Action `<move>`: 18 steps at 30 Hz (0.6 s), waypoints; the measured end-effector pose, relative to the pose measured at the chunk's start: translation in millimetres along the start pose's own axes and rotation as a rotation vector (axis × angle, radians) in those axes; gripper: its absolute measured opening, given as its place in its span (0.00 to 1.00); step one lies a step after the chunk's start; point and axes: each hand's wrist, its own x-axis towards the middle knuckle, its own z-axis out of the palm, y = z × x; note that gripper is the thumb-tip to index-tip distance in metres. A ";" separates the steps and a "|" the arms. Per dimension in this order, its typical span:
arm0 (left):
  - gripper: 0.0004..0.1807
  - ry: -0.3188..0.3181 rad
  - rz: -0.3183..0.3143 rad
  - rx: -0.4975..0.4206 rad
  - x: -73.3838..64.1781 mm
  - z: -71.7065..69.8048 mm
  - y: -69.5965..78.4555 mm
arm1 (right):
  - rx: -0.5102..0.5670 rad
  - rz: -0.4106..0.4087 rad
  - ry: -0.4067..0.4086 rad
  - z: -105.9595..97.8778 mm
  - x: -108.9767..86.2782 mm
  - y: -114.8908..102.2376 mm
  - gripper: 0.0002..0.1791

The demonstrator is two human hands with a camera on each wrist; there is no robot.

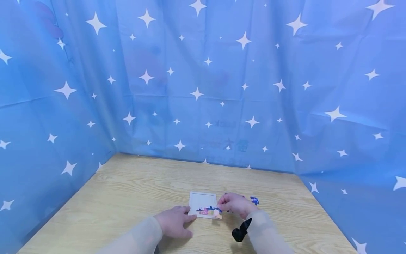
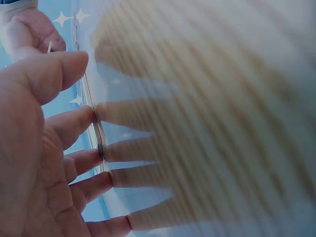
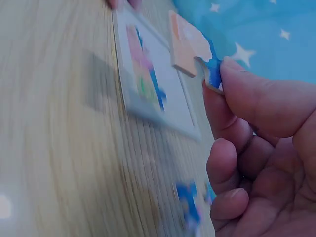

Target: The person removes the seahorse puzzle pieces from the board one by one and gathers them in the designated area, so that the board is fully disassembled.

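My right hand point(image 1: 236, 204) pinches a jigsaw piece point(image 3: 187, 44), peach with a blue edge, between thumb and index finger. It hangs over the right side of a white puzzle tray point(image 1: 195, 201). Along the tray's near side lie joined pieces point(image 3: 140, 69) in pink, green and dark blue; the rest of its floor shows white. At the tray's left near corner is my left hand point(image 1: 174, 222), fingers extended and spread, fingertips at the rim. In the left wrist view those fingers point(image 2: 74, 126) touch down on the shiny surface.
Loose blue puzzle pieces point(image 3: 189, 202) lie on the wooden table point(image 1: 142, 183) right of the tray, one blue piece point(image 1: 254, 200) just beyond the right hand. A black device point(image 1: 241, 230) sits at the right wrist. A blue star-patterned curtain point(image 1: 203, 77) surrounds the table's back and sides.
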 end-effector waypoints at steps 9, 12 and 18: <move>0.34 -0.005 0.006 -0.017 0.4 0.0 0.4 | -0.065 0.029 0.057 -23.8 -23.3 20.3 0.06; 0.34 -0.004 0.000 -0.028 1.5 1.6 -0.8 | -0.084 0.058 0.075 -26.2 -27.7 23.1 0.04; 0.34 0.006 -0.004 -0.032 3.0 2.8 -1.2 | -0.132 0.088 0.108 -23.8 -32.8 26.2 0.05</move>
